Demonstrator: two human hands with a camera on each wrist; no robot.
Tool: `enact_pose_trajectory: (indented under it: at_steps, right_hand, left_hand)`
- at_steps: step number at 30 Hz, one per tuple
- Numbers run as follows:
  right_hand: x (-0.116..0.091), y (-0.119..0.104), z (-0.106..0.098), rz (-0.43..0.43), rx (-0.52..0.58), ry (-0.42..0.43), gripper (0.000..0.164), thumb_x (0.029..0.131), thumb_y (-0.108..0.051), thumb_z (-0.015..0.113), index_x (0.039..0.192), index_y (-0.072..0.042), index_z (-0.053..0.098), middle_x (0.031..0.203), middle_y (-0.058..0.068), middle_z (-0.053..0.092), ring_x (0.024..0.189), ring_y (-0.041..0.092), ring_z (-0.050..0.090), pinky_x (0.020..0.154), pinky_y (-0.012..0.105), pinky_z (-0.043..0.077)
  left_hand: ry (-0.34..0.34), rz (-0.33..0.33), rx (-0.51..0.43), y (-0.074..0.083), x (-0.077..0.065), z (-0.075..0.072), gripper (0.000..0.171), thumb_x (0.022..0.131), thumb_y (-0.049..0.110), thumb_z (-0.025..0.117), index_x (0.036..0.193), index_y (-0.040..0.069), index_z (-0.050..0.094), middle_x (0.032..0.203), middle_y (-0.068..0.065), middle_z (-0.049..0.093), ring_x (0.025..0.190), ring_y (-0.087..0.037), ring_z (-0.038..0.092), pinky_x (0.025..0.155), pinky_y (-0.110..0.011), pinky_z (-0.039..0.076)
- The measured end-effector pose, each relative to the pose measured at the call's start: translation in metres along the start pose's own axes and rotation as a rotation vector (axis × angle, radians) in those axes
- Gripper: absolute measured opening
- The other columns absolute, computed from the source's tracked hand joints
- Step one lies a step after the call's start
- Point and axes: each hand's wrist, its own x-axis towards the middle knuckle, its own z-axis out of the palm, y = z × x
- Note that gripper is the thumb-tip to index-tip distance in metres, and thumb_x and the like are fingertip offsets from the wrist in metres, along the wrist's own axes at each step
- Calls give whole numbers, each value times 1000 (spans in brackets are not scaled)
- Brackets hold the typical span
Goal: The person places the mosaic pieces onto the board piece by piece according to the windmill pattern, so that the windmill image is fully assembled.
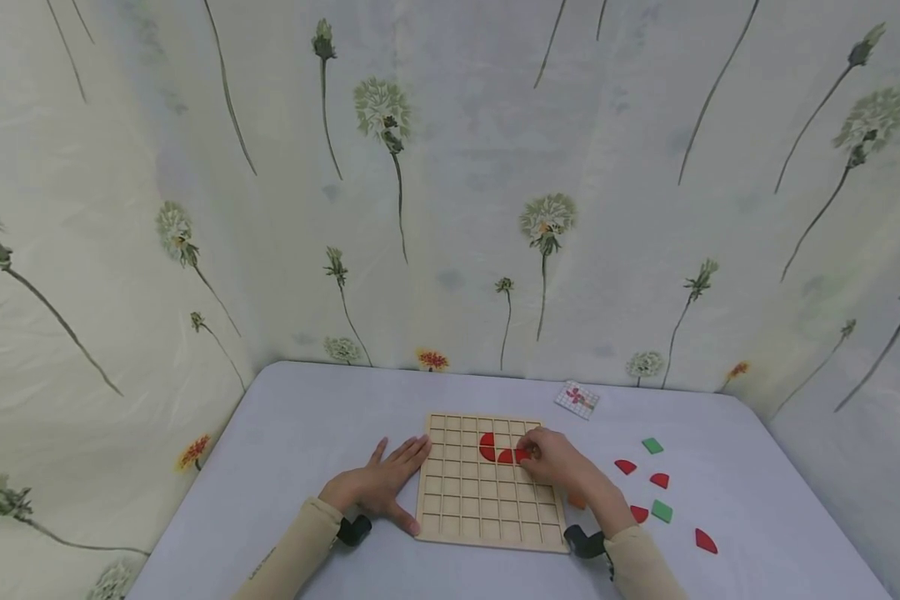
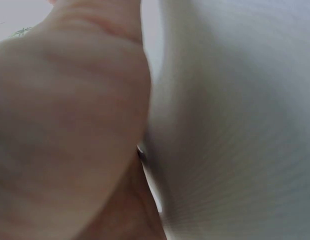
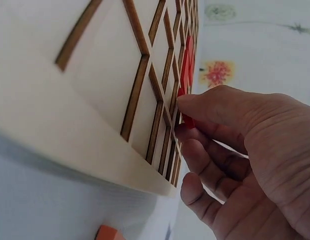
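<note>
A wooden grid board (image 1: pixel 452 528) lies flat on the table. My left hand (image 1: pixel 382 487) rests along its left side, fingers spread and straight, with fingertips and thumb at the edge. Over the upper right cells, my right hand (image 1: pixel 558 460) pinches a red quarter-circle tile (image 3: pixel 187 120) between thumb and index finger. That tile sits at a cell; whether it lies fully inside cannot be told. To its left, red tiles (image 1: pixel 487 447) fill several nearby cells. The left wrist view holds mostly blurred palm and pale surface.
A small pattern card (image 1: pixel 577 400) lies behind the board. Right of it are loose red tiles (image 1: pixel 706 541), green square tiles (image 1: pixel 662 511) and an orange tile (image 1: pixel 577 501), partly hidden by my right arm. A flowered cloth (image 1: pixel 450 208) hangs behind the table.
</note>
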Motion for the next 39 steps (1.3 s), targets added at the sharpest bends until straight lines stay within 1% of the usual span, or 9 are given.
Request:
enact_pose_trajectory:
  at_steps: [5, 9, 14, 17, 20, 24, 30, 37, 39]
  right_hand:
    - [-1, 2, 0, -63, -31, 22, 14, 82, -9, 73, 95, -10, 69, 86, -4, 58, 75, 11, 48, 65, 27, 44]
    - [-1, 3, 1, -35, -20, 15, 14, 83, -10, 72, 96, -12, 69, 88, -5, 59, 76, 11, 48, 67, 28, 45]
    - [0, 2, 1, 13, 8, -3, 16, 85, -10, 70, 100, -11, 69, 94, -2, 62, 77, 12, 49, 69, 29, 46]
    - [-1, 2, 1, 24, 23, -11, 16, 85, -10, 70, 101, -10, 68, 95, -1, 63, 77, 12, 50, 69, 29, 46]
    - [-1, 1, 1, 13, 25, -10, 15, 84, -8, 70, 99, -9, 68, 93, -1, 63, 75, 12, 50, 67, 29, 46]
    - [-2, 1, 0, 11, 29, -6, 13, 83, -7, 71, 96, -9, 69, 91, -2, 63, 76, 12, 51, 69, 29, 48]
    - [-3, 1, 1, 22, 45, -9, 13, 84, -10, 72, 97, -10, 68, 92, -3, 63, 77, 10, 53, 71, 30, 49]
    - [-5, 1, 1, -6, 49, 4, 13, 85, -11, 72, 97, -11, 68, 91, -3, 64, 78, 9, 55, 70, 29, 50]
    - [-6, 1, 0, -14, 65, 1, 13, 85, -10, 72, 98, -10, 68, 92, -2, 64, 79, 9, 55, 71, 28, 51]
  left_hand:
    - [-1, 1, 2, -1, 1, 1, 129, 66, 69, 73, 156, 13, -1, 164, -3, -7, 151, -24, -5, 117, -59, -7]
    - [-1, -2, 8, 0, 0, 0, 129, 66, 69, 72, 156, 13, -1, 164, -2, -7, 151, -23, -5, 118, -58, -7]
    - [7, -5, 9, 1, 0, -1, 129, 66, 69, 73, 156, 13, 0, 164, -3, -6, 152, -23, -4, 118, -58, -6]
    - [8, -7, 12, 1, 0, -1, 129, 66, 68, 73, 156, 13, 0, 164, -3, -5, 152, -22, -4, 118, -58, -6]
    - [5, -9, 14, 1, 0, -1, 129, 66, 69, 73, 156, 14, -1, 164, -2, -6, 152, -22, -4, 118, -58, -6]
    - [-1, -15, 14, 0, 2, 1, 129, 66, 70, 72, 157, 15, -1, 164, -1, -6, 152, -21, -5, 118, -58, -6]
    - [1, -19, 13, 1, 2, 1, 129, 65, 70, 72, 157, 15, -1, 164, -1, -6, 152, -22, -4, 118, -58, -7]
    - [0, -19, 15, 2, 0, 0, 129, 66, 69, 72, 156, 15, -2, 164, -2, -6, 152, -22, -5, 118, -58, -7]
    - [-1, -17, 19, 1, 0, 0, 130, 65, 69, 72, 156, 14, -2, 164, -2, -7, 152, -22, -5, 118, -57, -7]
